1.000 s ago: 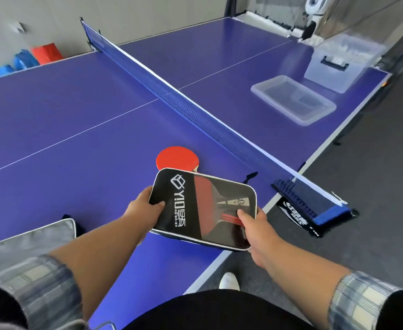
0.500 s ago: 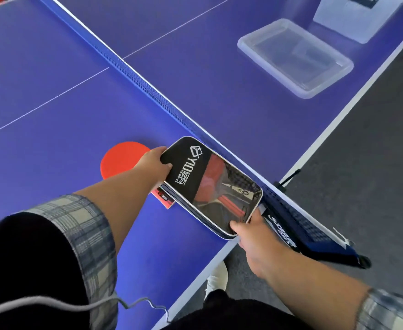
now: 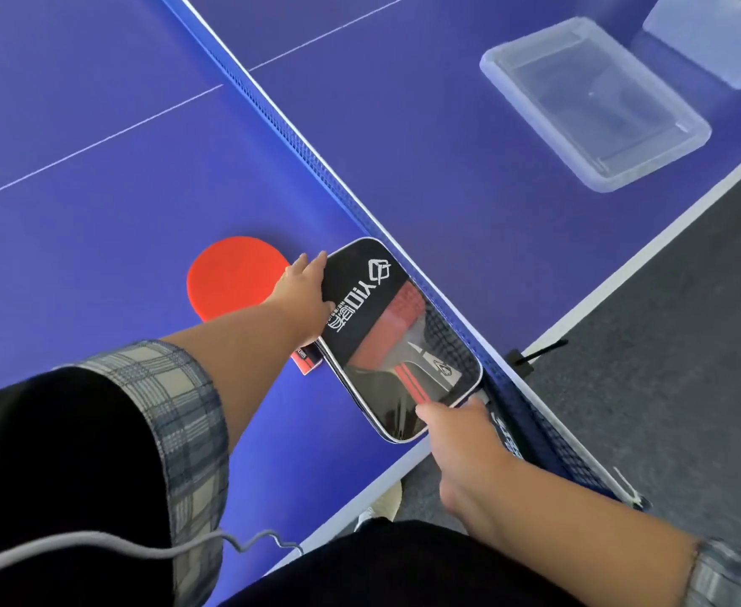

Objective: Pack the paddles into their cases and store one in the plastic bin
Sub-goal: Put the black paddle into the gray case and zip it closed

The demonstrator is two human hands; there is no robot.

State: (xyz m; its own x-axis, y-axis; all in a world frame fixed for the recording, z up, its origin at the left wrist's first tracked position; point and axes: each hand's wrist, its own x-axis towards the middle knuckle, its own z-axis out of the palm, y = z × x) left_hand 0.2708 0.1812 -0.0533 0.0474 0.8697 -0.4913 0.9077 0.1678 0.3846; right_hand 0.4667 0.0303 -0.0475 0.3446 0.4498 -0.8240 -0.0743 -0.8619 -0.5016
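In the head view, the blue table (image 3: 97, 124) was seen to be bounded on its near right side by a white-lined edge, beyond which grey floor (image 3: 666, 343) lay open. The net (image 3: 298, 142) was observed running diagonally across the surface from upper left to the clamp at the table edge. Broad bare surface was noted to the left of the net, and more beyond it up to a shallow clear tray (image 3: 592, 102) and a clear plastic bin (image 3: 719, 46), the latter cut off at the upper right corner. The paddle case (image 3: 386, 326), black with a clear window through which a paddle was visible, was found just beside the net, close to the table's near edge; whether it rested on the surface could not be determined. The left hand (image 3: 303, 295) was recorded holding the case's far left edge, thumb on top and fingers extended along the rim. The right hand (image 3: 465, 435) was recorded gripping the case's near corner, thumb pressed on the top face. A red paddle (image 3: 232, 278) was found lying flat on the table just left of the case, its handle partly hidden by the left forearm. A grey cable (image 3: 97, 549) was noted across the lower left.
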